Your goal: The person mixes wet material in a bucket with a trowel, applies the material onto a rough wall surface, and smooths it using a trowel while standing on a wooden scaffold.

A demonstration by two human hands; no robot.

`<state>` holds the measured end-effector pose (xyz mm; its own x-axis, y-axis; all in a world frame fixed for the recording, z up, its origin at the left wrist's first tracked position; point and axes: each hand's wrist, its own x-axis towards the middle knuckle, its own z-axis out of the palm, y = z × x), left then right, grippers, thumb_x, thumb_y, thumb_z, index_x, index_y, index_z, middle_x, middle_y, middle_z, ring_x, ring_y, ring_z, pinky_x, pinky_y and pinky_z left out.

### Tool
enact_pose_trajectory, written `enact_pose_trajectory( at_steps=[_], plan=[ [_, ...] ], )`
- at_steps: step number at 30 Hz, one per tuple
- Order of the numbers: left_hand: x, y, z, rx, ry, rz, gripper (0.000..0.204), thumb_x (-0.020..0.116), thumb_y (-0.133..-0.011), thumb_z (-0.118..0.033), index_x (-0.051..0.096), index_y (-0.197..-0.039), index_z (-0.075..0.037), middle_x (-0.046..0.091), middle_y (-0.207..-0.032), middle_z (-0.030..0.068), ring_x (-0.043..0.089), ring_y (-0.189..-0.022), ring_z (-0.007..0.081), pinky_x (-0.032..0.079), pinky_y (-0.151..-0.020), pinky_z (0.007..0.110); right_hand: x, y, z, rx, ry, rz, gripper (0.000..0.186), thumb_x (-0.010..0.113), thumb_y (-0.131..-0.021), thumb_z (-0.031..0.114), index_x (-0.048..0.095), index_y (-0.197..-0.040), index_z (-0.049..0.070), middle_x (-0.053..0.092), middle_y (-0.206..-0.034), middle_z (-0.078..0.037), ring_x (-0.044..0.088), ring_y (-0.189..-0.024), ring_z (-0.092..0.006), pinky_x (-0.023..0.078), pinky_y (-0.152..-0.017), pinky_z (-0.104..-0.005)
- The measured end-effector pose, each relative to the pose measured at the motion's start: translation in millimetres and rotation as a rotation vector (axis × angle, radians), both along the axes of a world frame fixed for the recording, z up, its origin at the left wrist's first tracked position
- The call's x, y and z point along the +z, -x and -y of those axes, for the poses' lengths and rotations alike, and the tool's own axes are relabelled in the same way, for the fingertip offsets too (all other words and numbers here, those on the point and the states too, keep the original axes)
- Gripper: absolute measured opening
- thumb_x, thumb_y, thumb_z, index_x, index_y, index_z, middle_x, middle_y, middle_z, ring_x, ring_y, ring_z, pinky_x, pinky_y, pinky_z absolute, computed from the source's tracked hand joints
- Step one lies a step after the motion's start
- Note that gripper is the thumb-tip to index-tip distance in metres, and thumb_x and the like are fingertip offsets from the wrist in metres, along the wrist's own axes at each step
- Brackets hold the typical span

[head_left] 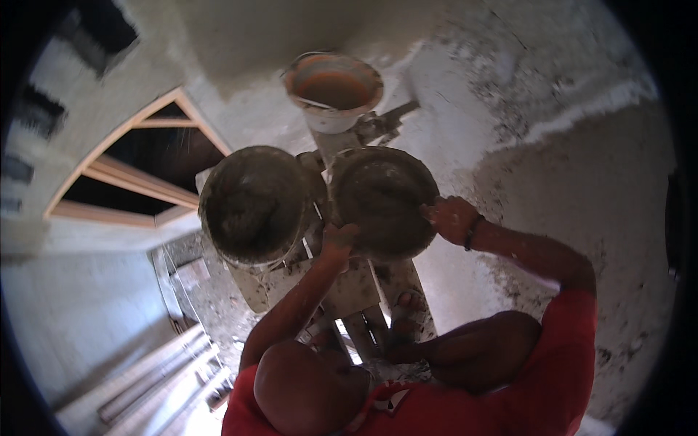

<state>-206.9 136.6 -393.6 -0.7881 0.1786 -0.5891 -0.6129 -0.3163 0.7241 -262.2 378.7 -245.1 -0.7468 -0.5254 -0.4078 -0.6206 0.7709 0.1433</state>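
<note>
A round bucket of grey wet mortar is held at its rim by both hands: my left hand is closed on the near left edge, my right hand on the right edge. Just left of it sits a second mortar-filled bucket, with a hollowed, darker middle. Beyond them stands a whitish bucket with an orange-brown inside and a handle across its front. The buckets are on dirty planks and boards. My finger tips at the rim are partly hard to make out.
My bent legs and sandalled feet are below the buckets on the planks, with gaps between boards. A plastered wall holds a wooden-framed window opening at left. Long timber pieces lie lower left. Rough, stained grey plaster spans the right.
</note>
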Motion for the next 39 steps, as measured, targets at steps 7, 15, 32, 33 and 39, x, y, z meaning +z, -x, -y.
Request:
enact_pose_trajectory(
  at_steps=[7, 15, 32, 33, 39],
  plan=[
    [-19, 0, -6, -0.006, 0.033, 0.016, 0.028, 0.063, -0.08, -0.016, 0.052, -0.104, -0.004, 0.057, -0.098, 0.0135, 0.062, -0.088, 0.0257, 0.055, -0.067, 0.042, -12, -20, 1, 0.006, 0.11, 0.053, 0.02, 0.047, -0.086, 0.016, 0.06, -0.095, 0.005, 0.063, -0.077, -0.01, 0.064, -0.078, -0.0307, 0.053, -0.066, -0.0416],
    [-27, 0, 5, -0.285, 0.223, -0.32, 0.024, 0.06, -0.083, -0.018, 0.055, -0.099, -0.001, 0.054, -0.103, 0.0151, 0.061, -0.089, 0.0273, 0.055, -0.064, 0.043, -8, -29, 13, -0.018, 0.06, 0.166, 0.02, 0.047, -0.084, 0.016, 0.064, -0.087, 0.007, 0.066, -0.088, -0.013, 0.065, -0.082, -0.032, 0.053, -0.071, -0.0419],
    [-44, -2, 5, -0.042, 0.031, -0.219, 0.019, 0.055, -0.086, -0.012, 0.049, -0.102, -0.004, 0.057, -0.098, 0.0107, 0.063, -0.079, 0.0272, 0.057, -0.069, 0.048, -23, 48, 35, -0.008, -0.106, -0.039, 0.017, 0.053, -0.081, 0.016, 0.068, -0.076, 0.012, 0.067, -0.076, -0.007, 0.066, -0.078, -0.0256, 0.053, -0.06, -0.0388],
    [-43, -3, 5, -0.042, 0.014, -0.217, 0.019, 0.055, -0.086, -0.011, 0.048, -0.102, -0.004, 0.056, -0.098, 0.0105, 0.063, -0.08, 0.0271, 0.057, -0.068, 0.048, -26, 47, 34, 0.127, -0.095, -0.076, 0.017, 0.054, -0.08, 0.015, 0.069, -0.075, 0.012, 0.068, -0.077, -0.005, 0.066, -0.08, -0.0248, 0.054, -0.065, -0.0376],
    [-26, 5, 0, -0.032, -0.174, 0.082, 0.022, 0.055, -0.086, -0.011, 0.043, -0.104, -0.007, 0.054, -0.101, 0.0101, 0.061, -0.084, 0.027, 0.056, -0.064, 0.046, -28, 67, 9, 0.372, -0.177, 0.215, 0.026, 0.056, -0.08, 0.02, 0.068, -0.101, 0.011, 0.068, -0.09, -0.01, 0.067, -0.083, -0.027, 0.055, -0.069, -0.038]
  ],
)
